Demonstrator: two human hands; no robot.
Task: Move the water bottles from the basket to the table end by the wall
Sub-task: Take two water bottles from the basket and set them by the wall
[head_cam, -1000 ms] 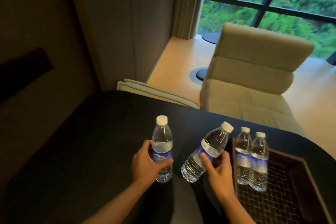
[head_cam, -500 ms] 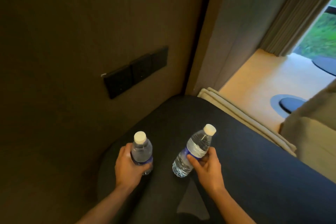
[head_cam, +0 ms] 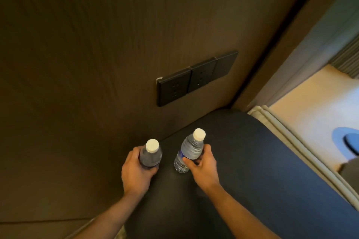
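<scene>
Two clear water bottles with white caps and blue labels are over the dark table (head_cam: pixel 252 170), close to the brown wall. My left hand (head_cam: pixel 136 169) grips the left water bottle (head_cam: pixel 151 154), held nearly upright right beside the wall. My right hand (head_cam: pixel 202 165) grips the right water bottle (head_cam: pixel 189 151), which tilts with its cap away from me and its base near the tabletop. I cannot tell whether either base touches the table. The basket is out of view.
A black socket panel (head_cam: pixel 196 78) is set in the wall (head_cam: pixel 87 64) just above the table end. A beige cushion edge (head_cam: pixel 287 141) runs along the table's far side, with light floor and a dark round base (head_cam: pixel 349 141) beyond.
My view has swung left from the basket and chair to the wall end. Both hands have carried their bottles towards the wall, and the right bottle has come more upright.
</scene>
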